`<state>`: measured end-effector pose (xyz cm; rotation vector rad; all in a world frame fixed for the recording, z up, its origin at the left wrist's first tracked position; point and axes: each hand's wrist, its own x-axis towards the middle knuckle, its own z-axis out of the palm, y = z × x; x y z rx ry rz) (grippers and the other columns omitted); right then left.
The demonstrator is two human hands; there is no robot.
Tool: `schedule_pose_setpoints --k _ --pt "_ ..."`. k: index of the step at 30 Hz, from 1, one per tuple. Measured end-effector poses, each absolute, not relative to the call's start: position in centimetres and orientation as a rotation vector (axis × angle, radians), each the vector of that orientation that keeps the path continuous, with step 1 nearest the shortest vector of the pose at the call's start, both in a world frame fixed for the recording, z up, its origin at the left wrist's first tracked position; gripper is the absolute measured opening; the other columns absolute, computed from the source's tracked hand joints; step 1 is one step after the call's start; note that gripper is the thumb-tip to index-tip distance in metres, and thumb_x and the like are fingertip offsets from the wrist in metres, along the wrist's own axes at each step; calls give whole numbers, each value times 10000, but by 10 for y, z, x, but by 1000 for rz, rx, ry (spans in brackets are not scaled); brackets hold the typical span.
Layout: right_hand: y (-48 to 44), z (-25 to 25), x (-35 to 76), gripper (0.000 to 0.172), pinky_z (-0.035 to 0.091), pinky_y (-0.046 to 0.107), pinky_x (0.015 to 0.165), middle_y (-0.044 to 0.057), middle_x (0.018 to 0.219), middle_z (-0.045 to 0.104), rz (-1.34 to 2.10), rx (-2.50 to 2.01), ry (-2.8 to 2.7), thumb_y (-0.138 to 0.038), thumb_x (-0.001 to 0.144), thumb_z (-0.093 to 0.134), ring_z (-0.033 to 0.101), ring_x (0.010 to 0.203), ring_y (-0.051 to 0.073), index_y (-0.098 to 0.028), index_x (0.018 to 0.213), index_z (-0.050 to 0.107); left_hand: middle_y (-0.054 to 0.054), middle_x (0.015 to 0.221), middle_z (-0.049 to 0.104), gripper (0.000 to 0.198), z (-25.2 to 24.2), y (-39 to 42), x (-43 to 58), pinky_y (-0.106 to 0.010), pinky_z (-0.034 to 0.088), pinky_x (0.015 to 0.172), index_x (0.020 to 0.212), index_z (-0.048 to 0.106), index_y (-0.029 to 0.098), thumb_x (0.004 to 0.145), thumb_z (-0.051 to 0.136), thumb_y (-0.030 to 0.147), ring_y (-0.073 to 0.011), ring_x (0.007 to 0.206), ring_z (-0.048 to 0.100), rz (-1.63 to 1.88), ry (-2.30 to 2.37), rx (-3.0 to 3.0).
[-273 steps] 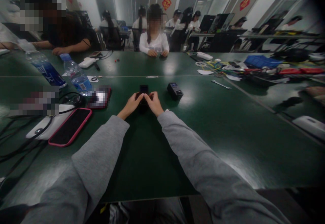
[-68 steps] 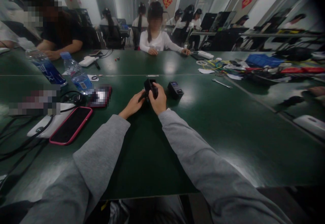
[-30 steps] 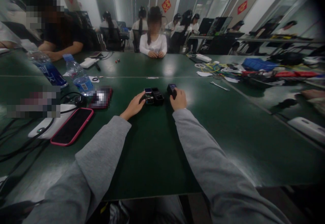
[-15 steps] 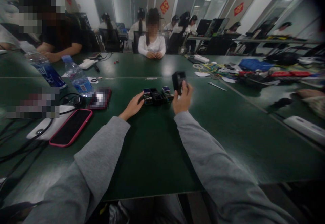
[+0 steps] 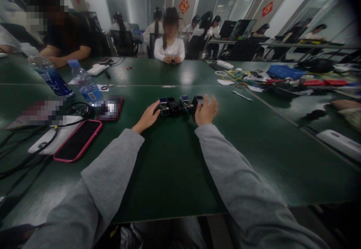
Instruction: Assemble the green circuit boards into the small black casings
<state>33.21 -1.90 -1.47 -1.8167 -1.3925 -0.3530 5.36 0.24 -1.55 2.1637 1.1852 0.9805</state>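
A row of small devices stands on the green table in front of me. From left to right they are a circuit board with a small screen [image 5: 164,108], a black plastic case [image 5: 172,107], a second circuit board with a screen [image 5: 186,104] and a second black case [image 5: 198,99]. My left hand [image 5: 147,118] rests on the table at the row's left end, its outstretched fingertips at the first board's edge. At the right end my right hand [image 5: 207,111] is raised with fingers spread, holding nothing, and partly hides the second black case.
On the left lie a pink-framed phone [image 5: 78,141], a white power strip [image 5: 63,138], cables and two water bottles [image 5: 86,83]. A wrench [image 5: 242,96] and tangled wires [image 5: 239,75] lie to the right. Another person's hand [image 5: 345,105] is at far right. A person [image 5: 169,47] sits opposite.
The second black case has come down from the air onto the table at the row's right end. My right hand has let go of it and opened. My left hand has stayed put.
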Motion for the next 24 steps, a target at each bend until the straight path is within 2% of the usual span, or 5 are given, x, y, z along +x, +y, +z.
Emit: schedule_pose_setpoints --k 4,10,18,22,24 --pt "-21 -11 329 511 235 572 1114 139 1525 246 -382 -1778 -1456 -248 915 420 225 1406 305 -208 1424 394 -73 1566 336 514 -10 -1 55 -484 241 1186 1470 364 255 968 388 361 -216 1446 297 1003 1176 2272" --pt "-5 -26 347 437 355 496 1084 178 1355 465 -84 -1712 -1428 -157 821 477 414 1282 267 -124 1252 543 -39 1576 319 424 -5 -5 58 -534 255 1168 1331 549 276 979 351 406 -247 1436 315 907 1180 2366" --pt "3 -28 362 426 422 495 973 157 1106 633 6 -1739 -1119 -326 943 315 543 1081 266 -131 1201 591 -40 1573 324 427 -7 -3 56 -540 268 1164 1302 571 261 981 338 420 -251 1434 317 915 1191 2340" --pt "2 -27 364 422 380 504 1006 147 1140 634 -65 -1730 -1210 -417 892 468 516 1107 276 -148 1186 608 -48 1575 319 441 -7 -3 56 -529 274 1164 1299 572 243 984 323 426 -247 1431 323 914 1194 2343" --pt "2 -28 362 406 373 479 1022 144 1166 631 -81 -1687 -1327 -385 833 560 521 1108 272 -139 1149 628 -47 1573 322 442 -6 -4 57 -527 276 1163 1298 570 244 985 321 430 -245 1428 328 912 1194 2337"
